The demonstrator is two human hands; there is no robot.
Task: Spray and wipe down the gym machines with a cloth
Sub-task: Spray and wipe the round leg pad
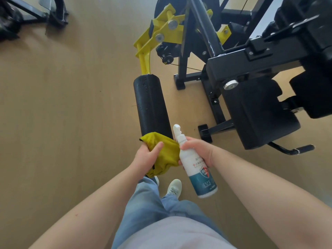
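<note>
Head view looks straight down on both hands working at the near end of a black foam roller pad (151,105), the padded bar that hangs off the yellow lever arm (158,35) of a gym machine (239,56). Left hand (149,157) is clenched on a bunched yellow cloth (167,151), thumb laid over the top of it, and the cloth sits right at the roller's near end, touching or just about touching it. Right hand (197,150) has its grip wrapped round the neck of a white and teal spray bottle (196,168), nozzle up and pointing away along the roller; whether a finger sits on the pump top I cannot tell.

Looks like the step in hand is the roller itself: spray, then wipe. To do it well, I'd say aim the nozzle down onto the ribbed black surface, not past it at the wooden floor (62,105), and keep the cloth clear of the mist so the liquid lands on the pad. Then open the bundle out a little so more fabric meets the foam, wrap it partly round the cylinder and draw it along the full length toward the yellow arm, turning the wrist to catch the underside. The ribs will likely hold moisture, so firm pressure should pay. Black seat pad (258,112) to the right, well apart from both hands, looks like it's waiting its turn.
</note>
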